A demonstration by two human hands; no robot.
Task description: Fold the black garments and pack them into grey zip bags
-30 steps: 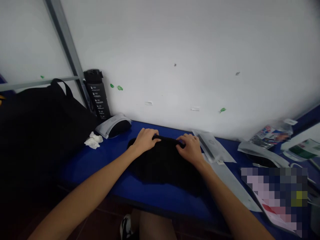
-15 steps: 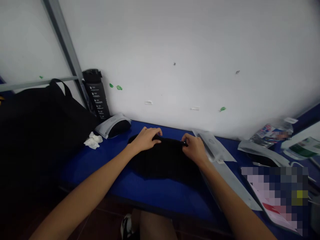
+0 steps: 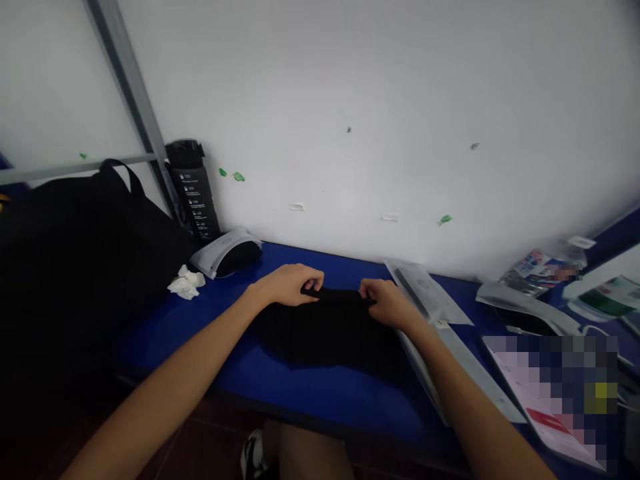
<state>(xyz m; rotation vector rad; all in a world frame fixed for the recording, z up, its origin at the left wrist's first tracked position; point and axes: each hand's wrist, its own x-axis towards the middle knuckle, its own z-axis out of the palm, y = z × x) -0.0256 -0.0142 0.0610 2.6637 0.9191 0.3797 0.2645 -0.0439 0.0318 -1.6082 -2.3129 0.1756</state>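
My left hand (image 3: 287,285) and right hand (image 3: 389,304) are apart, both pinching the top edge of the soft black cloth (image 3: 330,331), lying flat on the smooth blue surface (image 3: 340,400).

At the back edge of the blue worktop (image 3: 320,400), a black water bottle (image 3: 193,190) stands behind a white pouch (image 3: 225,253) and crumpled tissue (image 3: 186,283), beside a black bag (image 3: 85,280), with silver packets (image 3: 525,308) toward the right.

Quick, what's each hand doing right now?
Left hand: closed, pinching the edge of the black cloth.
Right hand: closed, pinching the same edge.
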